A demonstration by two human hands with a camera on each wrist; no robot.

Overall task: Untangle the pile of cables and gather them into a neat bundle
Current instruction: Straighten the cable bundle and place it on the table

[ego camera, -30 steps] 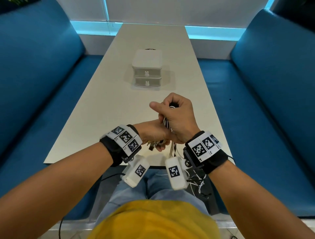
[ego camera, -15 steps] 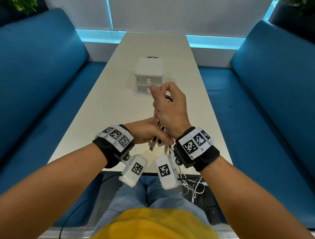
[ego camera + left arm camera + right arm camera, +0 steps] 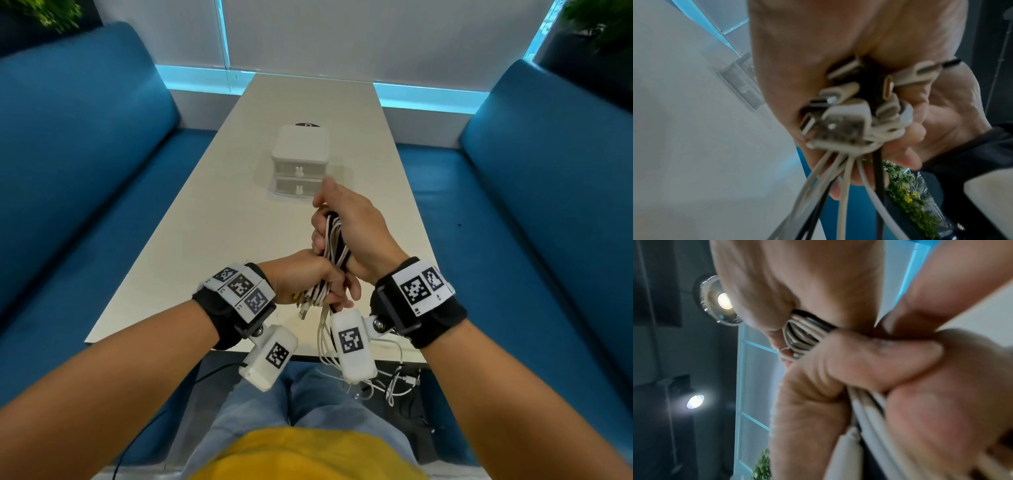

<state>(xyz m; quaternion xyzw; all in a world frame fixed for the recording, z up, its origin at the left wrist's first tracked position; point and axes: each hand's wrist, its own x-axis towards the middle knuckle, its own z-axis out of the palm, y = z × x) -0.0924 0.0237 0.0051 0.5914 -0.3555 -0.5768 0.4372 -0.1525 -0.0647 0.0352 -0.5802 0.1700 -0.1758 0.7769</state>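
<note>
Above the near end of the bench (image 3: 212, 240), held the cables (image 3: 334, 240) upright between both fists, clear of the surface. Clamped the left hand (image 3: 301, 277) round the lower part, just above the plug ends (image 3: 840, 123), probably to keep the connectors level and stop single strands sliding out. Wrapped the right hand (image 3: 356, 226) round the upper stretch, with the thumb (image 3: 879, 353) pressed across white and black strands alike, seemingly to squeeze them into one straight run and pin a fold at the top of the fist. Left the loose tails (image 3: 323, 342) dangling below the left hand, past the bench edge toward the lap and the floor. Could not tell whether any knots remained down there, behind the wrist cameras. Worked well apart from the small drawer box (image 3: 301, 150) farther up the bench, giving room to swing the lengths. Judged the gathering well along but unfinished, with the hanging ends yet to be drawn up. Risked snagging a plug by pulling too fast.
</note>
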